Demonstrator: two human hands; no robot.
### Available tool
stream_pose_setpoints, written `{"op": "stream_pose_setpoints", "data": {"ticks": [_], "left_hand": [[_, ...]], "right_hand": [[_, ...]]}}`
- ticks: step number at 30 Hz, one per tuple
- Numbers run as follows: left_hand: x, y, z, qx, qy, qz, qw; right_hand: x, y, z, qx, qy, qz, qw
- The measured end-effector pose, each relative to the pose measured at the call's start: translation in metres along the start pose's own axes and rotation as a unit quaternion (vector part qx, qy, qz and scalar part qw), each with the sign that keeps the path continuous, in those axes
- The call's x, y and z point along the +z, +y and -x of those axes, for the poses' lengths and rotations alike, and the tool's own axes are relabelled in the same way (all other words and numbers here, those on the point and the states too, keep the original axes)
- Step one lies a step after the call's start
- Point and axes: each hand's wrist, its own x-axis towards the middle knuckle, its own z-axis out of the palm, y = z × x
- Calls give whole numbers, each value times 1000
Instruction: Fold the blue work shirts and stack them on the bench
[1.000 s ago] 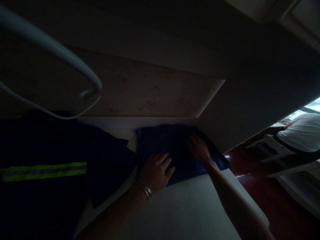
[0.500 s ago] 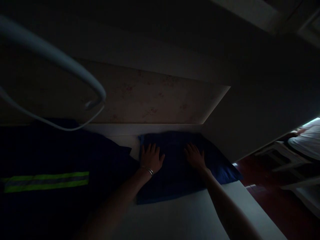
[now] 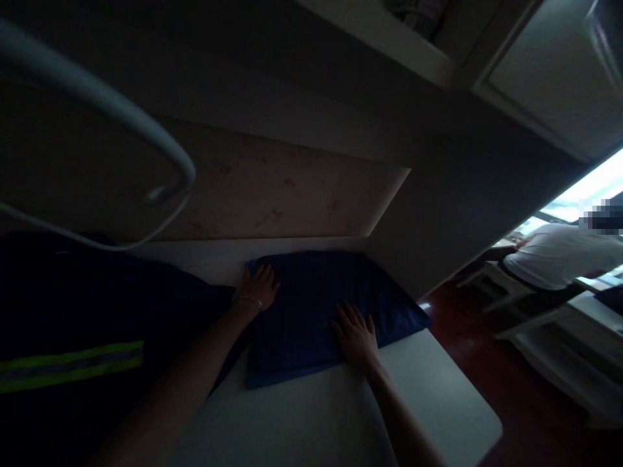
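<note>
A folded dark blue cloth (image 3: 316, 305) lies on a white table (image 3: 438, 402) against the back wall. My left hand (image 3: 257, 287) rests on the cloth's far left corner, fingers loosely curved over the edge; a bracelet circles that wrist. My right hand (image 3: 354, 332) lies flat and spread on the cloth's near right part, palm down.
A dark garment with a yellow reflective stripe (image 3: 73, 363) covers the table's left side. A pale curved tube with a thin cord (image 3: 111, 117) hangs at upper left. At far right a person in a white shirt (image 3: 555, 256) stands by white furniture over a red floor.
My left hand has slid to the cloth's far left corner. My right hand has drawn back toward the near edge. The view has swung right, showing more of the other person.
</note>
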Motion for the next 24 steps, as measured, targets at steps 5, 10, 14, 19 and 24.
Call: {"op": "stream_pose_setpoints", "data": {"ticks": [5,10,14,19,24], "left_hand": [[-34,9,113,36,-33,-17,999],[-79,-15,264,6,-98,-27,995],[-109,-72,371,-160,-62,-82,982],[-144,-166,452,-295,61,-122,946],[-192,-224,435,-331,207,-187,901]], "right_hand": [[6,-33,38,-49,88,4,995],[27,-92,85,-244,68,-48,966],[40,-111,96,-307,-13,-57,950],[30,-131,93,-313,31,-106,943],[-6,-223,53,-292,28,-249,923]]}}
